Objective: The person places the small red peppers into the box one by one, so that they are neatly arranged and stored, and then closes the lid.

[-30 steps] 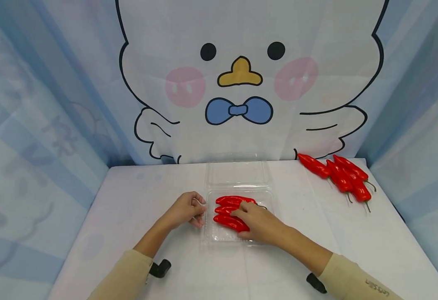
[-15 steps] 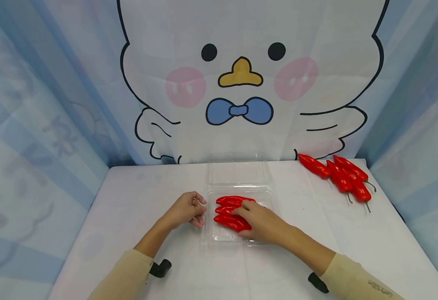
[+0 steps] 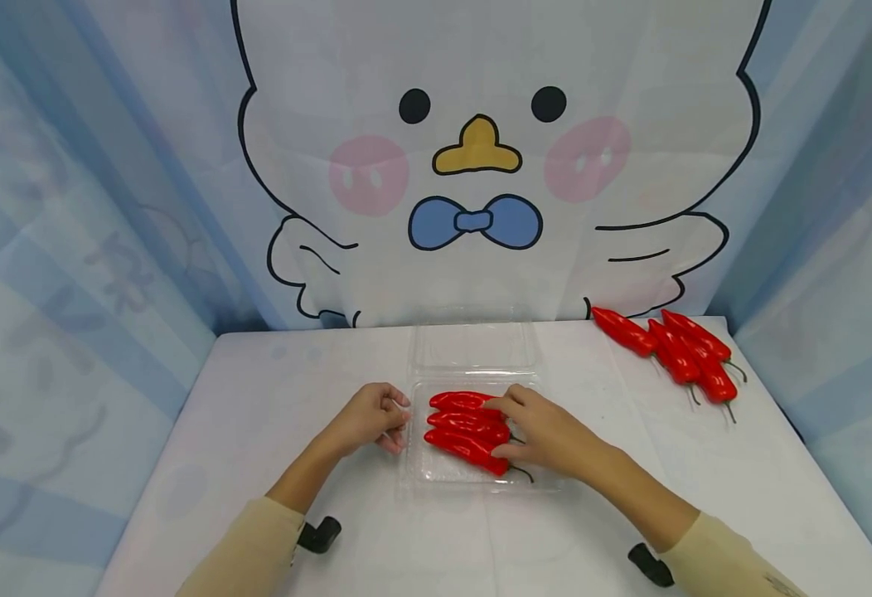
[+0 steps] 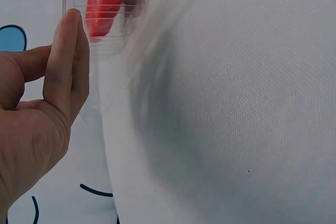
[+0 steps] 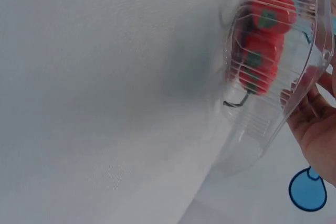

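A clear plastic clamshell container (image 3: pixel 424 473) lies with its lid folded back. Red chili peppers lie side by side in its base: a front one (image 3: pixel 466 450), a middle one (image 3: pixel 469 426) and a rear one (image 3: pixel 460 400). My left hand (image 3: pixel 370 417) pinches the container's left rim; in the left wrist view its straight fingertips meet the clear wall. My right hand (image 3: pixel 548 431) is over the right side of the container, thumb and fingers apart near the peppers' stem ends. It partly hides the rear pepper.
More red chili peppers (image 3: pixel 678 352) lie in a loose group at the table's far right corner. The clear lid (image 3: pixel 473 347) reaches the back edge of the white table (image 3: pixel 272 365). Curtains with a cartoon print (image 3: pixel 473 274) surround the table.
My right hand has slid right and off the peppers, its fingers now apart, uncovering the middle and front peppers with their stems. The left hand stays at the rim.
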Tool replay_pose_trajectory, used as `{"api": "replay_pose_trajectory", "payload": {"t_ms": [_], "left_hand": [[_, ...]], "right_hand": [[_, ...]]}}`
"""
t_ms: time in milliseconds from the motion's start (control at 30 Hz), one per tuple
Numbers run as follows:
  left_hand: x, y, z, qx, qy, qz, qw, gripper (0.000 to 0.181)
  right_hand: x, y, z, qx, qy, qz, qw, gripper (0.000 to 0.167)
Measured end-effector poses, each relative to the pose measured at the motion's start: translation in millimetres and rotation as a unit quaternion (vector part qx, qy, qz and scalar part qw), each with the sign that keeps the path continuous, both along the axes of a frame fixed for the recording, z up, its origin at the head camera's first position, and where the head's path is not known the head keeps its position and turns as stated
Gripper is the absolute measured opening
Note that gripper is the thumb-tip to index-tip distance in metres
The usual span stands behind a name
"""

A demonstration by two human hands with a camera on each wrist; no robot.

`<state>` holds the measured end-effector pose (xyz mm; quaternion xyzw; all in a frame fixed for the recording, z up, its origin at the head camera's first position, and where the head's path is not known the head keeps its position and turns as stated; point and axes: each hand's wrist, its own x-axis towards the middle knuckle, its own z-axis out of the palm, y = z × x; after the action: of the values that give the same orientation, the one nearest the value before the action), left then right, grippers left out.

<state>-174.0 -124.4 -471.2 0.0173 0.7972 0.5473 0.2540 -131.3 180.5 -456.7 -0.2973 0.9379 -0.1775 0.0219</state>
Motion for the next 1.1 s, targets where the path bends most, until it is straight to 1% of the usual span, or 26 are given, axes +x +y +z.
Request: {"api": "replay_pose_trajectory", "payload": {"t_ms": [133, 400, 600, 767, 900, 1100], "left_hand": [[0.2, -0.4, -0.5, -0.001, 0.002, 0.001, 1.0, 0.021], [0.0, 0.7, -0.4, -0.004, 0.002, 0.006, 1.0, 0.021], [0.9, 1.5, 0.1, -0.012, 0.0, 0.006, 0.9999, 0.02], [0.4, 1.7, 0.2, -0.014, 0.0, 0.006, 0.9999, 0.02], [0.0, 1.3, -0.7, -0.014, -0.001, 0.005, 0.9999, 0.021], [0.5, 0.9, 0.5, -0.015, 0.001, 0.003, 0.9999, 0.021]], "right_hand": [[-2.0, 12.3, 2.0, -0.009, 0.012, -0.016, 0.9998, 0.068], [-6.4, 42.2, 5.8, -0.035, 0.017, -0.072, 0.9967, 0.066], [-11.1, 67.4, 3.6, -0.065, 0.022, -0.102, 0.9924, 0.065], [-17.3, 85.2, 3.0, -0.066, 0.023, -0.126, 0.9896, 0.067], [-22.4, 96.9, 3.6, -0.065, 0.019, -0.143, 0.9874, 0.069], [-31.9, 114.7, 2.5, -0.073, -0.008, -0.174, 0.982, 0.076]]}}
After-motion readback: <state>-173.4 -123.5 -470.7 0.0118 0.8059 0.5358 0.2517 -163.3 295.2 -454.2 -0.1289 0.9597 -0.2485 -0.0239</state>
